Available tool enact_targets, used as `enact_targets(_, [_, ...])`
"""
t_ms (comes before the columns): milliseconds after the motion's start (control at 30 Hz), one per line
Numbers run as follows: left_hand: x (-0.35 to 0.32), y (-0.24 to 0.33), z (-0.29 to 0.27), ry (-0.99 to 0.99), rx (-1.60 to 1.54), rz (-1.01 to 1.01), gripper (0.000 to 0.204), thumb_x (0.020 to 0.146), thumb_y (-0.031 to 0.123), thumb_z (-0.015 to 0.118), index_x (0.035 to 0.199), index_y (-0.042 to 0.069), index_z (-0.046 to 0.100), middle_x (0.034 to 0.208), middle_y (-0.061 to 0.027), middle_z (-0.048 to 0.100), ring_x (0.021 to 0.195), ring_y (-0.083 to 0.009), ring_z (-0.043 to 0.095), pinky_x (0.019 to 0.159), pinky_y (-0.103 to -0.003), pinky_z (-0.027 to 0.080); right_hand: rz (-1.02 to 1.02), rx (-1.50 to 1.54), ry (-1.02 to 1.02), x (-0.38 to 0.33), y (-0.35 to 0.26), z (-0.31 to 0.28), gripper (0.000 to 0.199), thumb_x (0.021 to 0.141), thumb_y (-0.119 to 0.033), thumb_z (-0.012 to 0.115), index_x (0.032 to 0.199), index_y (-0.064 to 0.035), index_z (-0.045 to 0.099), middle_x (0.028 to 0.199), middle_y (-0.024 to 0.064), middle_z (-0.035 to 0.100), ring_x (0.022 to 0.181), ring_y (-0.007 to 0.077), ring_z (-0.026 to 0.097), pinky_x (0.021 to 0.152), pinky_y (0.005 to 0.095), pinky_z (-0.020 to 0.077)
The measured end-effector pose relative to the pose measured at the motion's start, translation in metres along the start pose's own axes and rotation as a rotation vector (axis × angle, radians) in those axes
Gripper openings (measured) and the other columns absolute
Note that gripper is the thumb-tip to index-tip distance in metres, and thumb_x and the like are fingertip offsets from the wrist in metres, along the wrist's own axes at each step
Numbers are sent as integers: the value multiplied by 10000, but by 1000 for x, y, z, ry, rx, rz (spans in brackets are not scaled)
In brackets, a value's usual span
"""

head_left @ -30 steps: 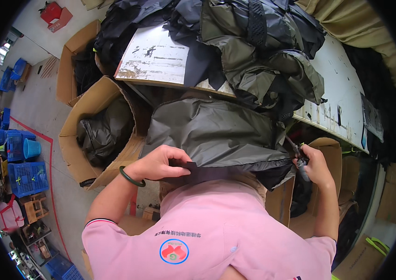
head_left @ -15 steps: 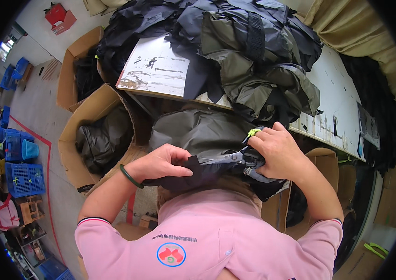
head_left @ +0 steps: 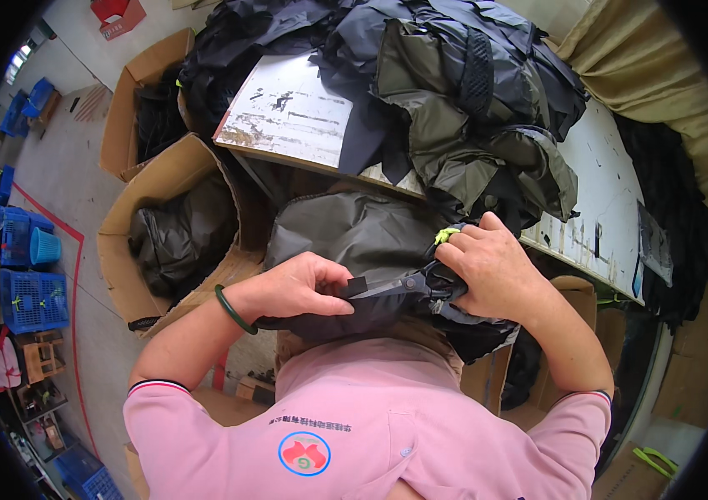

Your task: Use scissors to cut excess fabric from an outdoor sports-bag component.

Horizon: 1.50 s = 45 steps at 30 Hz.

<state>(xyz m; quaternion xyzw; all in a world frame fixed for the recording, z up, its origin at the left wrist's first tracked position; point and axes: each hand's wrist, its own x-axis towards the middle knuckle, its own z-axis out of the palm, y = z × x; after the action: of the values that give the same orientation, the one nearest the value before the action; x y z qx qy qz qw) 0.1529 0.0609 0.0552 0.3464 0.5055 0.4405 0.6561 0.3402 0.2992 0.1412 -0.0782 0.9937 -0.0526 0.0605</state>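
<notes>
In my right hand (head_left: 487, 265) I grip a pair of scissors (head_left: 400, 286) by the handles, which carry a yellow-green strip. Their blades point left toward my left hand (head_left: 302, 287). That hand, with a dark green bangle at its wrist, pinches a small black strip (head_left: 357, 287) between thumb and forefinger. The blade tips meet the strip, but whether they are parted there is hard to see. Dark olive and black fabric (head_left: 345, 233) lies across my lap beneath both hands, reaching under the table edge.
Ahead stands a worn white table (head_left: 287, 112) piled with black and olive fabric (head_left: 437, 108). Cardboard boxes (head_left: 133, 267) holding dark cloth stand at the left, and another box is by my right elbow. Blue crates (head_left: 33, 298) line the floor farther left. A tan curtain (head_left: 662, 75) hangs at right.
The black strip at my left fingertips looks smaller and sits apart from the larger cloth, which has dropped lower. The scissors have shifted slightly left. The view has tilted a little.
</notes>
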Motion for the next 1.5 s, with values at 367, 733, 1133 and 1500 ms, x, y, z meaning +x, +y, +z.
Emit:
enact_targets(367, [0, 2, -2, 2, 49, 29, 128, 867, 102, 729, 950, 10, 697, 771, 49, 610, 715, -26, 519, 645, -212, 437, -4, -18, 29, 2, 0, 3, 358, 622, -187, 802, 924, -89, 637, 851, 53, 638, 857, 216, 629, 814, 350, 404])
enact_targets(733, [-1, 6, -3, -36, 4, -14, 150, 873, 43, 736, 1006, -16, 700, 865, 46, 649, 784, -16, 553, 706, -201, 468, -14, -62, 49, 0, 4, 6, 330, 620, -187, 818, 882, -105, 635, 776, 27, 629, 785, 199, 635, 806, 347, 405])
enact_targets(1133, [2, -1, -1, -17, 49, 39, 127, 861, 112, 731, 893, -1, 684, 731, 34, 609, 684, -31, 512, 618, -226, 438, -28, -72, 36, 5, 0, 5, 352, 613, -203, 833, 888, -116, 632, 793, 29, 630, 796, 199, 631, 803, 346, 396])
enact_targets(1500, [0, 2, -3, -38, 32, -5, 175, 876, 49, 736, 1033, -19, 703, 882, 32, 671, 784, -25, 572, 706, -205, 480, -32, -80, 11, 9, -4, 3, 340, 604, -207, 836, 861, -119, 631, 775, 24, 628, 789, 194, 634, 804, 346, 391])
